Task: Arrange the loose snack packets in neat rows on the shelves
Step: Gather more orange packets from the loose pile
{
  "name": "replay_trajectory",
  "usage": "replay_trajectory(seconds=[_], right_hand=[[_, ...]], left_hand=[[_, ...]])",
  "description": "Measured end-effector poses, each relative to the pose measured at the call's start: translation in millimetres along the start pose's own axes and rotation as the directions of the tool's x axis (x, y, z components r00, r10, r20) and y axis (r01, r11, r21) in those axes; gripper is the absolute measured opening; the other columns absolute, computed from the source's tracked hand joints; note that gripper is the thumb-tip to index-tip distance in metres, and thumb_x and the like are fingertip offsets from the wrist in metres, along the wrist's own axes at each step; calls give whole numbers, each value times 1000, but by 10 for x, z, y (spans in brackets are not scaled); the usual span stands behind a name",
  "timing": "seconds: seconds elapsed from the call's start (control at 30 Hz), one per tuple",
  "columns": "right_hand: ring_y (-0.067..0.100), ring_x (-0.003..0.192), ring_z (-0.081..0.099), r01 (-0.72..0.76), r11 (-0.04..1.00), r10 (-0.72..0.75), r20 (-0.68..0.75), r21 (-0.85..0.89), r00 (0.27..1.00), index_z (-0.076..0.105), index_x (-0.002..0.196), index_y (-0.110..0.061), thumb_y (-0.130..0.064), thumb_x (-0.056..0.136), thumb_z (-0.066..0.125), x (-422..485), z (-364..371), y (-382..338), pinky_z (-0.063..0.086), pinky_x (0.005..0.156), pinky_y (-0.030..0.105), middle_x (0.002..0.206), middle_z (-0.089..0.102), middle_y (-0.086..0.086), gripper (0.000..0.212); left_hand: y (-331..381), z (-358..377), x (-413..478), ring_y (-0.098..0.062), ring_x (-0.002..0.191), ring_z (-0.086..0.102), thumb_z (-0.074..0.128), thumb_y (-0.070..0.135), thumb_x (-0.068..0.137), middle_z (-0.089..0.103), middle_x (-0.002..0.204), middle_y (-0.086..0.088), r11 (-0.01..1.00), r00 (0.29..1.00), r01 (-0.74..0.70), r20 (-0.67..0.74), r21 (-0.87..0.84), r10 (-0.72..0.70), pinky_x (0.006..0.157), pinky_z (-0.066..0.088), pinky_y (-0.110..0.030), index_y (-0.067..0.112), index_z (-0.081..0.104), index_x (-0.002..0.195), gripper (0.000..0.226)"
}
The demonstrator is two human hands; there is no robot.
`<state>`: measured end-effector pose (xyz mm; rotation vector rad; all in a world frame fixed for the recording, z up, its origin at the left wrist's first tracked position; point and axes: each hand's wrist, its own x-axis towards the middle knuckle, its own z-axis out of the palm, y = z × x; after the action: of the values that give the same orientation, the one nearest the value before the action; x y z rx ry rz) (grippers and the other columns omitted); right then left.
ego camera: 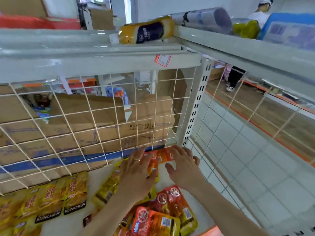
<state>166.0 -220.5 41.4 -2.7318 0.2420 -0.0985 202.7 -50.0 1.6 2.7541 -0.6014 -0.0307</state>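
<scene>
My left hand (136, 174) lies flat with straight fingers on orange and yellow snack packets (160, 157) at the back right corner of the white shelf (102, 174). My right hand (185, 165) reaches beside it, fingers spread and touching the orange packets by the wire grid. A row of yellow packets (56, 196) lies at the left. Red and orange packets (163, 213) are heaped at the front under my forearms. More yellow packets (106, 188) sit under my left wrist.
A white wire grid (85, 116) backs the shelf, with cardboard boxes (102, 132) behind it, and a wire side panel (238, 133) closes the right. An orange bottle (146, 32) lies on the upper shelf. A person (234, 77) stands far off on the tiled floor.
</scene>
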Motion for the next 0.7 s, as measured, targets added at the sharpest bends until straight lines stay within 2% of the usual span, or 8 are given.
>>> replay_trajectory(seconds=[0.13, 0.27, 0.37, 0.43, 0.5, 0.6, 0.7], right_hand=[[15, 147, 13, -9, 1000, 9, 52, 7, 999, 35, 146, -37, -37, 95, 50, 188, 91, 121, 16, 114, 48, 157, 29, -15, 53], [16, 147, 15, -23, 1000, 23, 129, -2, 991, 33, 146, -38, -31, 96, 49, 372, 237, 233, 16, 113, 49, 156, 29, -17, 53], [18, 150, 11, -60, 998, 59, 205, -4, 977, 21, 151, -42, -29, 95, 48, 474, 418, 325, 13, 115, 54, 162, 18, -17, 63], [18, 152, 5, -70, 997, 75, 249, -30, 966, 11, 155, -39, -31, 96, 45, 503, 541, 373, 13, 115, 56, 165, 8, -16, 69], [19, 151, 4, -57, 997, 68, 238, -50, 969, 9, 157, -36, -34, 98, 44, 504, 618, 411, 14, 115, 56, 165, 7, -15, 69], [21, 145, 19, -32, 994, 47, 143, -102, 989, 29, 149, -36, -37, 96, 48, 469, 604, 436, 19, 112, 52, 157, 26, -13, 56], [24, 136, 28, -44, 986, 58, 79, -161, 995, 45, 134, -34, -35, 95, 49, 394, 544, 459, 23, 108, 49, 144, 39, -5, 40]], left_hand=[[16, 163, 174, -23, 153, 15, 14, 67, 89, 16, 166, 8, 998, 998, 51, 24, 42, -52, 119, 20, -50, 37, 30, 150, 70], [-19, 309, 336, -25, 148, 24, 17, 63, 97, 31, 160, 1, 979, 983, 140, 95, 150, -155, 118, 22, -47, 27, 24, 154, 68], [-15, 389, 380, -27, 146, 25, -5, 63, 82, 32, 159, 1, 974, 983, 140, 96, 178, -158, 116, 21, -48, 25, 27, 155, 88], [-9, 431, 388, -28, 147, 22, -10, 62, 77, 30, 160, 2, 973, 985, 131, 88, 189, -150, 115, 20, -48, 26, 25, 156, 93], [9, 447, 379, -27, 148, 18, -11, 61, 77, 27, 161, 2, 974, 985, 123, 94, 190, -143, 116, 17, -49, 26, 22, 157, 93], [14, 481, 360, -27, 149, 18, 2, 62, 85, 29, 160, 1, 985, 987, 107, 105, 137, -122, 115, 17, -52, 26, 27, 155, 83], [46, 482, 323, -25, 147, 20, 34, 58, 98, 35, 155, 4, 994, 990, 86, 106, 74, -94, 113, 18, -50, 28, 35, 150, 60]])
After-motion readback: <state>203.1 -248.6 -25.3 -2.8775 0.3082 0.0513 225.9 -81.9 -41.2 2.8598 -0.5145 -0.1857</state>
